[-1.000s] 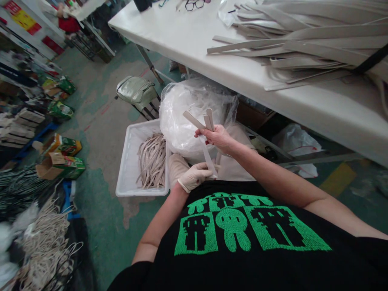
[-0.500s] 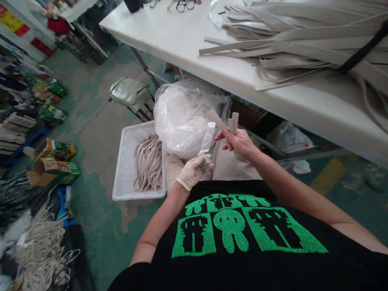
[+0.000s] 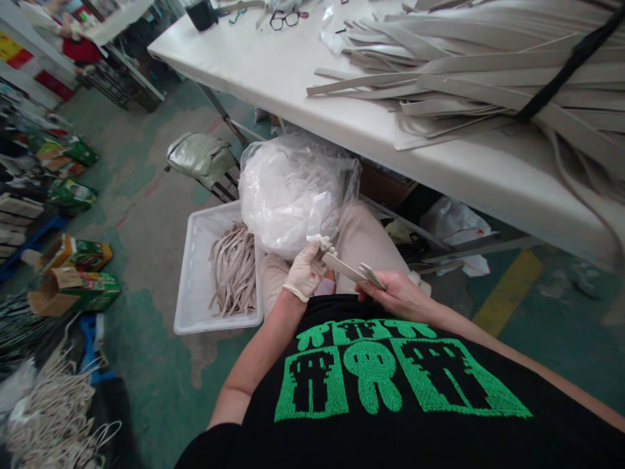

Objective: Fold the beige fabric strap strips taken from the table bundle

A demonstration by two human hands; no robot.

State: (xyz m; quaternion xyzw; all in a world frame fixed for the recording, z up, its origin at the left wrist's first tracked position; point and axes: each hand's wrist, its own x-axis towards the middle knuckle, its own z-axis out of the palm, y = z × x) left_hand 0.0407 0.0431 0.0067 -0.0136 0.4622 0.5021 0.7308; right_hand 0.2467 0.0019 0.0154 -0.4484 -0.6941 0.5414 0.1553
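Observation:
My left hand (image 3: pixel 306 270), in a pale glove, is closed with its fingertips pinched on a crumpled white strip (image 3: pixel 318 240). My right hand (image 3: pixel 398 294) grips a few flat beige straps (image 3: pixel 346 267) close to my lap. One strap reaches across to the left fingertips; whether those fingers also grip its end, I cannot tell. Just beyond both hands sits a large clear plastic bag (image 3: pixel 278 208) full of pale pieces. Left of it, a white plastic bin (image 3: pixel 193 286) holds a heap of beige strips (image 3: pixel 235 270).
Above me runs a white-topped table (image 3: pixel 273 78) carrying a big bundle of beige straps (image 3: pixel 469 81) tied with a black band, and glasses (image 3: pixel 284 21). A stool with a green cushion (image 3: pixel 202 156) stands beyond the bin. Cartons (image 3: pixel 73 286) and piled cords (image 3: pixel 53 410) lie far left.
My right hand has come down and tipped its straps leftward, so one now meets my left fingertips. The white strip, which stood up from my left hand, is now bunched at the fingers.

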